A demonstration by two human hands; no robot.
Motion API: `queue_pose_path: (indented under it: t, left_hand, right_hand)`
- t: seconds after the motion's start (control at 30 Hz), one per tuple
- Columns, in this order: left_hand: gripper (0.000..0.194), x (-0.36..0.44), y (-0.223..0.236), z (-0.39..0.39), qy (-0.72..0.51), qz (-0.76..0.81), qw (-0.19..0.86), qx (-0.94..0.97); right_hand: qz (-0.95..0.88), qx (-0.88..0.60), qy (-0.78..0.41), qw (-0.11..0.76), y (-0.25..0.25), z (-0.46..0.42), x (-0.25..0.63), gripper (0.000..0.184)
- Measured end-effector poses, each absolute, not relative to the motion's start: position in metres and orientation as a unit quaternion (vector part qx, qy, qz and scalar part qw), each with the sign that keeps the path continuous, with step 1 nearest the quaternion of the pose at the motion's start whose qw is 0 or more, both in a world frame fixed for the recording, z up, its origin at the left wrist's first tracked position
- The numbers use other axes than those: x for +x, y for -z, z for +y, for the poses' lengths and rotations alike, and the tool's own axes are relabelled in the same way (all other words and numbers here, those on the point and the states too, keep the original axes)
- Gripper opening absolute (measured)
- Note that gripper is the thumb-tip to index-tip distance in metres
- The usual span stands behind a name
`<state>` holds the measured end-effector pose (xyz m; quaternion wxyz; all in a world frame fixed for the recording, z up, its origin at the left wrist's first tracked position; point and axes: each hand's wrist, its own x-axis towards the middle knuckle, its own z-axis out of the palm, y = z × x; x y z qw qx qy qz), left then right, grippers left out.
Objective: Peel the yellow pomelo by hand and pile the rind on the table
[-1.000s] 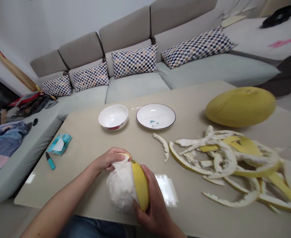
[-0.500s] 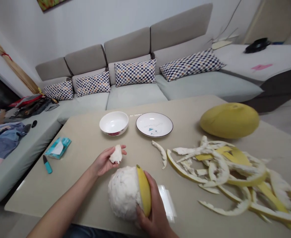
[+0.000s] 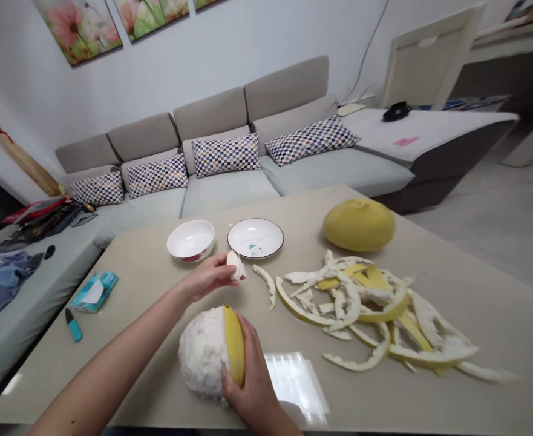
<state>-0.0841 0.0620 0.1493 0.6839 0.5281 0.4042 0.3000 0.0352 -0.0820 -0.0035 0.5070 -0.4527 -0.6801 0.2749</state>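
Note:
My left hand [image 3: 210,277] is closed on a torn piece of white pith [image 3: 236,265], held above the table short of the plate. Below it, near the table's front edge, rests a mostly peeled pomelo [image 3: 204,354], its white pith bare on the left. One strip of yellow rind [image 3: 234,345] still covers its right side. My right hand [image 3: 249,375] grips the fruit from that side, fingers over the rind and thumb toward the pith. Right of the fruit, a pile of pomelo peel [image 3: 352,303] lies loose, with a single curved strip [image 3: 266,286] nearest my left hand.
Behind the hands stand a white bowl [image 3: 190,240] and a dark-rimmed plate [image 3: 266,238]. A whole pomelo [image 3: 359,225] sits at the back right. On the left lie a tissue pack [image 3: 94,292] and a teal-handled knife [image 3: 73,325]. A grey sofa [image 3: 223,197] lines the table's far side.
My left hand has moved right and forward, carrying the pith piece toward the peel pile. My right hand keeps its hold on the pomelo. The view has turned right and up.

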Motion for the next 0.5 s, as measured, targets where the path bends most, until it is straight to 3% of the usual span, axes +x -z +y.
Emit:
queue_pose_path:
  t: [0.13,0.23,0.33,0.4,0.5]
  left_hand:
    - [0.041,-0.061,-0.163,0.067,-0.269,0.396,0.669,0.569]
    - [0.057,-0.056,-0.168,0.065,-0.223,0.402,0.661,0.594]
    - [0.072,-0.067,-0.173,0.056,-0.155,0.450,0.571,0.669]
    - [0.062,-0.081,-0.177,0.048,-0.081,0.484,0.448,0.748]
    - [0.037,-0.105,-0.182,0.031,-0.028,0.501,0.408,0.763]
  right_hand:
    - [-0.677,-0.460,-0.266,0.510,0.002,-0.082,0.034,0.091]
    - [-0.679,-0.462,-0.255,0.511,0.001,-0.083,0.032,0.091]
    - [-0.686,-0.458,-0.251,0.507,0.001,-0.084,0.032,0.093]
    - [-0.685,-0.455,-0.256,0.508,0.002,-0.084,0.033,0.093]
    - [-0.675,-0.455,-0.268,0.515,0.003,-0.083,0.034,0.090]
